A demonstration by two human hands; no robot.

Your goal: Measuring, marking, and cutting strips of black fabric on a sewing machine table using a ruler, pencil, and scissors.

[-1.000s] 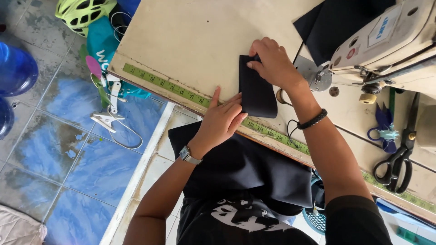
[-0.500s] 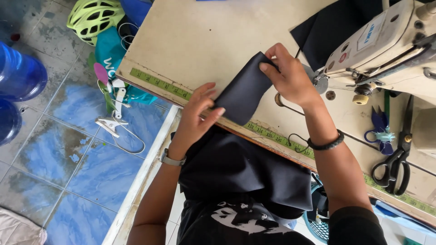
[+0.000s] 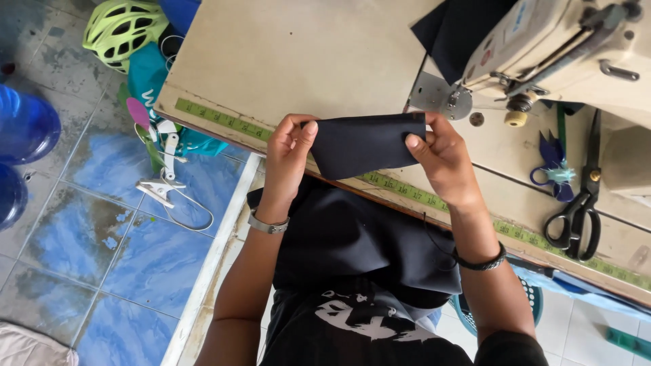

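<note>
I hold a small folded piece of dark navy fabric stretched between both hands, above the front edge of the sewing table. My left hand pinches its left end; my right hand pinches its right end with the thumb on top. A green tape measure is stuck along the table's front edge under the fabric. More dark cloth lies in my lap below the table. The cream sewing machine stands at the upper right, with another dark cloth under its arm.
Black scissors and small blue snips lie on the table at right. On the blue tiled floor at left are a yellow-green helmet, a teal bag, a white clamp and blue water bottles.
The fabric piece has left the tabletop: both hands lifted it, turned it and now hold it spread horizontally between them, nearer to my body.
</note>
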